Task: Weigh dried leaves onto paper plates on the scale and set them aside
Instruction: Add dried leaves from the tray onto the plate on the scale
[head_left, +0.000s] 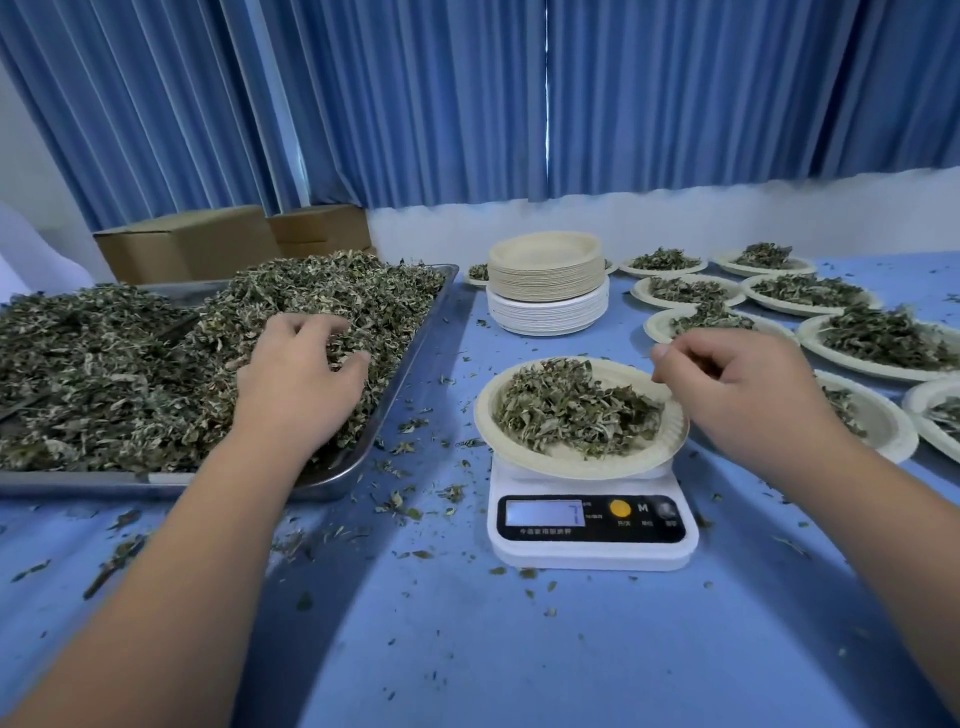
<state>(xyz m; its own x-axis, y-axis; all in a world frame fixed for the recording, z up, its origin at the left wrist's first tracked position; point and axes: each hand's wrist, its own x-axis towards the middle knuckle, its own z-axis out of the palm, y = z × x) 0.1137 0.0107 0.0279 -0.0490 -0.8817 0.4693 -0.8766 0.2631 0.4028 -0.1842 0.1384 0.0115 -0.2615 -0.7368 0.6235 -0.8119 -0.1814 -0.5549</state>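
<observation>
Well, the left hand (298, 374) is sunk into the dried leaves (130, 374), fingers curled round a crumbly grey-green clump and thumb out to the side. Under it, a shallow steel tray (415, 353) with a rolled, shiny rim holds the heap, its long side running away from that grip towards the curtain.

The right hand (737, 387) has thumb pressed to forefinger and the other fingers curled under (whether a scrap sits in the pinch, I can't tell). Just below and left of it, a round, cream paper plate (670, 441) with a crimped rim carries a loose mound of curled leaves. The plate sits on a white plastic scale (592, 525), whose lit display faces the person.

Beyond the pinch lie filled plates (883, 343) and a stack of empty plates (548, 280), all on a smooth blue table (519, 649) littered with flakes.
</observation>
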